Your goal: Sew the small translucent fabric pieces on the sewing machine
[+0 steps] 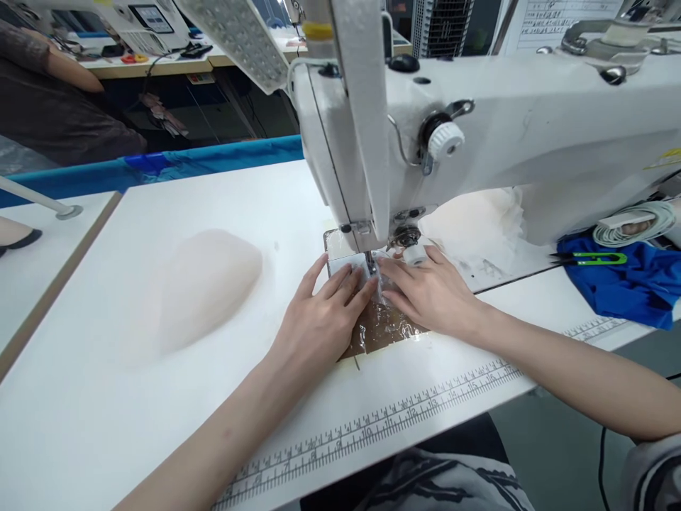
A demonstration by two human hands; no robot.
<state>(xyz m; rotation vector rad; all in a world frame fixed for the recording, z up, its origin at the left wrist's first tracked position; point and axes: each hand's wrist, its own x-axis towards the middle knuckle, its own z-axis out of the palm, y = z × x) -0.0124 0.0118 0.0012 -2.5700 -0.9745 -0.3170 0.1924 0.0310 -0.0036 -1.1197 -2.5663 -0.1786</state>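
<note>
My left hand lies with its fingers spread and pressed flat on a small white piece, just left of the presser foot. On the other side of the foot, my right hand has its fingers stretched out, with the fingertips close to the foot. Beneath both hands is a brown plate covered with shiny clear film. The sewing machine stands over it, its needle area partly hidden by the head and my fingers.
A pale moulded cup lies on the white table to the left. Pale pieces are piled under the machine arm. Green thread snips rest on blue cloth. A printed ruler runs along the front edge. Another person is at upper left.
</note>
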